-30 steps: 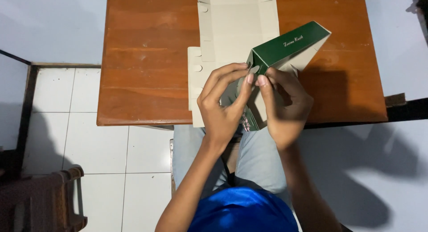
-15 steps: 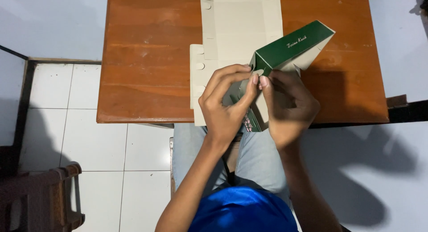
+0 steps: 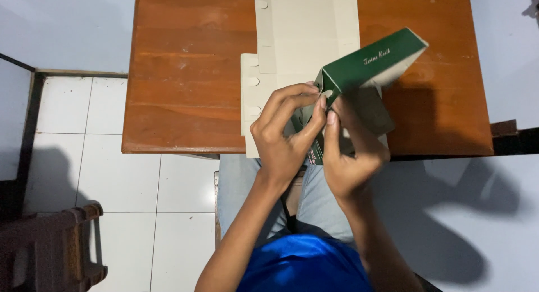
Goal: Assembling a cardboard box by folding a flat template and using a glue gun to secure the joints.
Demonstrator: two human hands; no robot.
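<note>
Shifted only slightly since half a second ago: both hands a touch lower against the near table edge, green carton tipped about as before

Left hand point(image 3: 283, 137) curled over the near-left end of the half-folded green carton point(image 3: 365, 64), fingers bent and pressed close together, thumb and forefinger tips pinching a small flap at the carton's corner

Right hand point(image 3: 351, 157) directly beside it, touching it at the fingertips, forefinger raised against the same corner, remaining fingers folded under the carton's grey inner panel; whether these grip the panel cannot be told

Carton held tilted above the near edge of the brown wooden table point(image 3: 185, 84), its green face slanting up toward the far right, pale inside showing at the open end

Underneath, flat pale cardboard blank point(image 3: 303, 33) lying on the table, reaching from the far edge to the near edge, small round tabs along its left side

Below the table, grey trousers and a blue shirt; white floor tiles to the left, a dark wooden chair point(image 3: 56, 247) at the near left
</note>
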